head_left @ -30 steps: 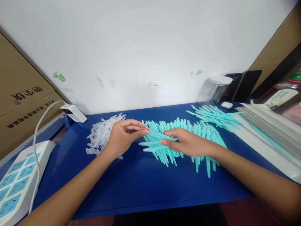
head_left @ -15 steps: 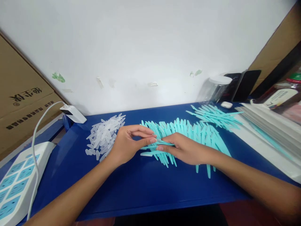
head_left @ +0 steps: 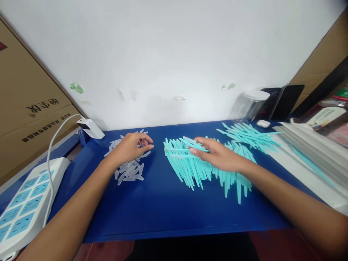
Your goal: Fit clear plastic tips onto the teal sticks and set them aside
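Several slim turquoise eyebrow razors [head_left: 178,150] fan out of my right hand [head_left: 217,154], gripped between thumb and fingers with their tips toward the left. Beneath that hand lies a row of more turquoise razors [head_left: 187,174], side by side on the table. My left hand [head_left: 130,146] is over the heap of small translucent caps [head_left: 130,170], covering part of it. Its thumb and forefinger curl close together at the heap's right side; whether a cap is between them is too small to tell.
The blue table [head_left: 163,214] meets a white wall. Another razor pile [head_left: 250,136] lies back right, near a clear jar [head_left: 251,103], a white earbud case [head_left: 263,123] and stacked white sleeves [head_left: 312,152]. A power strip [head_left: 29,203] and cardboard box [head_left: 32,83] stand left.
My left hand has left the razors and moved left over the caps. My right hand has shifted slightly up and right, still holding several razors, now spread apart.
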The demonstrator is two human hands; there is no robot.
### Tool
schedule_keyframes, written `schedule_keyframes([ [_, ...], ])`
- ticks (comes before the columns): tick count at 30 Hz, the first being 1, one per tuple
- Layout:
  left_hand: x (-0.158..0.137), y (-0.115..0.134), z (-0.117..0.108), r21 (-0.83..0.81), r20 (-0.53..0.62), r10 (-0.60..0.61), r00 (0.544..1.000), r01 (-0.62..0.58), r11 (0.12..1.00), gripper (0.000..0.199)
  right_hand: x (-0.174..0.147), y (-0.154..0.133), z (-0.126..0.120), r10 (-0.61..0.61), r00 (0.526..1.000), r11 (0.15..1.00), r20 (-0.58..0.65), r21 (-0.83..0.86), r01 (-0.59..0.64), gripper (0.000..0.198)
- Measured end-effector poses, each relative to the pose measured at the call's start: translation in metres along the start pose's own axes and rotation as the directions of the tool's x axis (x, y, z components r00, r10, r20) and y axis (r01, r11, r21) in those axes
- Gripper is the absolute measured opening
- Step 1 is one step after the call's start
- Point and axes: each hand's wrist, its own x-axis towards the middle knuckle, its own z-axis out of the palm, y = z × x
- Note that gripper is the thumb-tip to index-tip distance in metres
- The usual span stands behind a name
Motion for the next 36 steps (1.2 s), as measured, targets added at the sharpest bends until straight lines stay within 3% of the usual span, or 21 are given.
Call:
schedule_keyframes([
  [4,-0.004,-0.006,0.001,0.031,0.186,-0.006,0.982,0.0,1.0,0.04,-0.001,-0.003,-0.004,0.053,0.998,0.999,-0.023,-0.011,-0.054,0.048],
  [11,-0.004,-0.013,0.007,0.023,0.267,-0.064,0.961,0.06,0.998,0.032,-0.002,-0.004,-0.004,0.054,0.998,0.998,-0.016,-0.044,-0.055,0.049],
  [15,-0.001,-0.001,0.017,-0.058,0.148,-0.004,0.989,0.012,0.998,0.029,-0.003,-0.004,-0.002,0.054,0.999,0.997,0.003,-0.048,-0.054,0.05],
  [18,0.001,0.012,0.024,-0.214,0.012,0.023,1.0,-0.02,0.977,0.028,-0.003,-0.005,-0.002,0.071,0.997,0.997,0.001,-0.042,-0.071,0.049],
  [21,0.0,0.024,0.029,-0.374,-0.03,0.024,0.999,-0.034,0.927,0.032,-0.002,-0.005,-0.002,0.079,0.997,0.996,0.008,-0.03,-0.079,0.048],
  [28,-0.002,0.042,0.04,-0.776,-0.071,-0.097,0.993,0.006,0.631,0.039,-0.001,-0.007,0.001,0.05,0.998,0.999,0.034,-0.014,-0.05,0.044],
  [32,-0.004,0.051,0.044,-0.854,-0.072,-0.151,0.986,0.017,0.52,0.036,-0.001,-0.008,0.003,0.032,0.999,0.999,0.041,0.007,-0.032,0.043],
  [36,-0.007,0.054,0.045,-0.823,-0.135,-0.183,0.974,-0.007,0.568,0.032,-0.001,-0.008,0.004,0.02,0.999,0.998,0.05,0.051,-0.022,0.04],
])
